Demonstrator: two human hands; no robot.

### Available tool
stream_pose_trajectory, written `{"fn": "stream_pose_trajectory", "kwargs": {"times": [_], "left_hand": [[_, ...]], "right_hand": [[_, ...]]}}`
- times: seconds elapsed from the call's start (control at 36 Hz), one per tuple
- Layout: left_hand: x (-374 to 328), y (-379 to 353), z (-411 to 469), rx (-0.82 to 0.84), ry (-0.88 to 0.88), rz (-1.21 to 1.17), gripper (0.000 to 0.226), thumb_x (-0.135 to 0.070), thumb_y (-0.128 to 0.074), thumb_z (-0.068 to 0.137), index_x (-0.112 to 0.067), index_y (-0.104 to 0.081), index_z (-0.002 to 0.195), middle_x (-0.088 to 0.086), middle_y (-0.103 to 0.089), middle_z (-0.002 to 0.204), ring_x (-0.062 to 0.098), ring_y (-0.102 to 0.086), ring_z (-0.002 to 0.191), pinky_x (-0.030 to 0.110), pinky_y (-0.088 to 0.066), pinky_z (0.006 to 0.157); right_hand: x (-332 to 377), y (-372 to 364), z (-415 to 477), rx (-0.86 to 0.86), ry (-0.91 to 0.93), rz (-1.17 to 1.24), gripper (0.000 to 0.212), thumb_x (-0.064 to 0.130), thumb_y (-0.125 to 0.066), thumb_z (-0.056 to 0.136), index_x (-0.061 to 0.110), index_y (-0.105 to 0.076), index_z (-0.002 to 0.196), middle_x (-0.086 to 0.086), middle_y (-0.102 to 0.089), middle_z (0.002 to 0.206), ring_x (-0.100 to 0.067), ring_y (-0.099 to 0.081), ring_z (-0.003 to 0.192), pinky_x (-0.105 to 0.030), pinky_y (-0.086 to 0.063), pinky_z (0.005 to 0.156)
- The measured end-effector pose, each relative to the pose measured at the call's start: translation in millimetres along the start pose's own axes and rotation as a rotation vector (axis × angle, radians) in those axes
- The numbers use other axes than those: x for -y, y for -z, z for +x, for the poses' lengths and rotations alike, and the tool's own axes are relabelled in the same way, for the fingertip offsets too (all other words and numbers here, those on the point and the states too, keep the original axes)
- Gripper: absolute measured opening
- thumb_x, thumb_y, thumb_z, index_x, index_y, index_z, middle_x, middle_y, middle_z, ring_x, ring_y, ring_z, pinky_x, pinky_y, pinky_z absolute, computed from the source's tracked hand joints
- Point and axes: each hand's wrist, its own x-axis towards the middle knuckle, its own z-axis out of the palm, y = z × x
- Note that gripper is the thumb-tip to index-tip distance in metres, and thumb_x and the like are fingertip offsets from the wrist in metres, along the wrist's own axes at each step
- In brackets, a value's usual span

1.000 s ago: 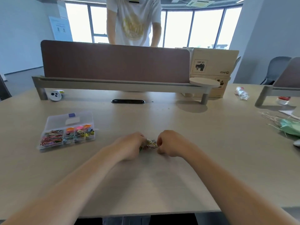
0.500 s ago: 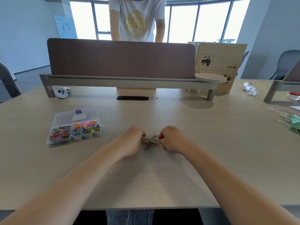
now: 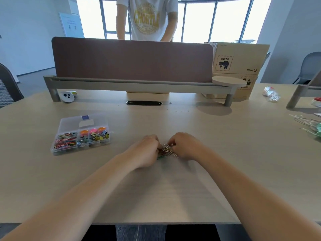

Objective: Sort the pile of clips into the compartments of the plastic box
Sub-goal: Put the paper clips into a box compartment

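Your left hand (image 3: 145, 150) and right hand (image 3: 184, 146) sit knuckle to knuckle at mid-table (image 3: 173, 192), straight ahead of you. Both are narrow, with fingers curled in tight and the tips working into the pile of clips (image 3: 167, 151) from either side. They look to be pinching at silver clips, but which clip each one has, can't tell, the fingertips are hidden. The pile lies between the two hands and touches both. One green clip (image 3: 160, 157) pokes out on the near side by the left hand.

The relation that matters: the plastic box (image 3: 69, 150) lies off to your left and a bit further from you than the pile, well apart from the hands with bare table between. Its long axis runs roughly left-right. The lid (image 3: 73, 122) is flipped open away from you, so the compartments face up and nothing blocks the near side. The big compartment (image 3: 66, 141) of coloured clips is at the far-left end. The smaller ones are at the right end, the end closer to you.

The left hand is clearly nearer the box. My judgement: carry with the left, moving leftward and slightly away, and the right stays on the pile. Silver clips are tangled, so expect more than one to lift together
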Motion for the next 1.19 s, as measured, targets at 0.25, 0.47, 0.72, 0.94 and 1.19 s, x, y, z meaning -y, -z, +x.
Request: {"fn": "stream_pose_trajectory", "kwargs": {"times": [0.25, 0.47, 0.72, 0.94, 1.19], "left_hand": [[-1, 9, -3, -0.008, 0.090, -0.106, 0.028, -0.030, -0.069, 0.081, -0.022, -0.065, 0.107, -0.005, -0.056, 0.097, 0.019, -0.057, 0.095, 0.031, -0.048, 0.081], [-5, 8, -6, 0.041, 0.141, -0.035, 0.041, -0.038, -0.073, 0.080, -0.012, -0.064, 0.111, 0.007, -0.058, 0.109, 0.025, -0.055, 0.105, 0.030, -0.047, 0.085], [-5, 1, -3, -0.059, 0.084, -0.107, 0.012, -0.015, -0.061, 0.081, -0.024, -0.066, 0.086, 0.004, -0.063, 0.093, 0.024, -0.058, 0.093, 0.038, -0.052, 0.080], [9, 0, 4, -0.152, 0.088, -0.120, 0.012, -0.019, -0.060, 0.087, -0.023, -0.064, 0.098, -0.002, -0.055, 0.098, 0.018, -0.053, 0.095, 0.027, -0.043, 0.079], [11, -1, 5, -0.062, 0.102, -0.075, 0.018, -0.020, -0.058, 0.086, -0.015, -0.074, 0.093, 0.010, -0.067, 0.088, 0.029, -0.062, 0.087, 0.031, -0.050, 0.075]], "right_hand": [[-5, 10, -12, -0.025, 0.006, 0.034, 0.023, 0.015, -0.056, 0.084, 0.022, -0.073, 0.098, -0.002, -0.069, 0.108, -0.021, -0.063, 0.099, -0.025, -0.046, 0.079], [-1, 12, -19, 0.035, -0.043, -0.058, 0.019, 0.028, -0.073, 0.074, 0.010, -0.072, 0.083, -0.009, -0.071, 0.084, -0.025, -0.066, 0.081, -0.033, -0.051, 0.067], [4, 2, -17, -0.072, 0.000, 0.015, 0.012, 0.014, -0.062, 0.081, 0.023, -0.067, 0.085, -0.001, -0.068, 0.097, -0.020, -0.060, 0.091, -0.025, -0.037, 0.066], [0, 3, -5, -0.050, -0.016, 0.080, 0.024, 0.010, -0.052, 0.087, 0.020, -0.069, 0.100, -0.001, -0.067, 0.108, -0.022, -0.060, 0.104, -0.028, -0.048, 0.083], [8, 3, 7, 0.049, 0.084, -0.080, 0.039, 0.002, -0.046, 0.084, 0.030, -0.060, 0.061, 0.005, -0.045, 0.068, -0.027, -0.050, 0.072, -0.026, -0.034, 0.054]]}}
